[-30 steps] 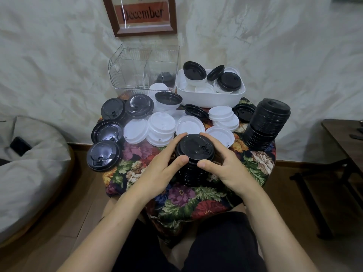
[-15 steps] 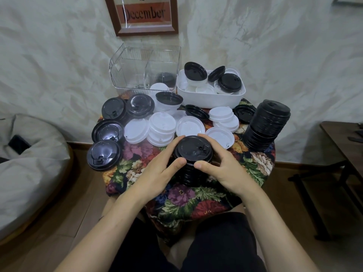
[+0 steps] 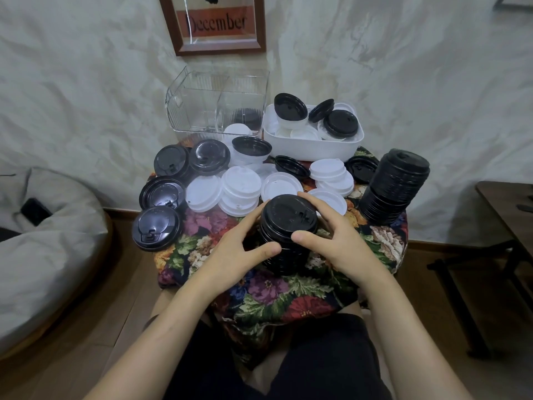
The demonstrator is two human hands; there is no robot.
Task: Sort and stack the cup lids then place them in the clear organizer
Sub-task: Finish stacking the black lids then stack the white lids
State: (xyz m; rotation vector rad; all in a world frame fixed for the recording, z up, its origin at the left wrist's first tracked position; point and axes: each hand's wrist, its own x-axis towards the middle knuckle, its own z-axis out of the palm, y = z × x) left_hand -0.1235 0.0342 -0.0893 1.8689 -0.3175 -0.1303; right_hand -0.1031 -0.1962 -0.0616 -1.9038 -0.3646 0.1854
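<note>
I'm watching the floral cloth (image 3: 268, 298) lying under my fingers. Beyond my fingertips the clear organizer (image 3: 199, 111) is standing, a white tub (image 3: 311, 147) just right of it. A tall black pile (image 3: 395, 189) is sitting well right of my right fingers. My left hand (image 3: 230, 255) and right hand (image 3: 340, 249) are curling round the black lid stack (image 3: 288, 215), gripping it between them, loose white lids (image 3: 242, 186) just past the fingertips

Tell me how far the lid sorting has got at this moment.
Done: a tall black lid stack stands at the right, and a few lids sit in the clear organizer. In hand: the left hand and right hand grip a second black stack. Left: loose black and white lids on the cloth and in the white bin.
</note>
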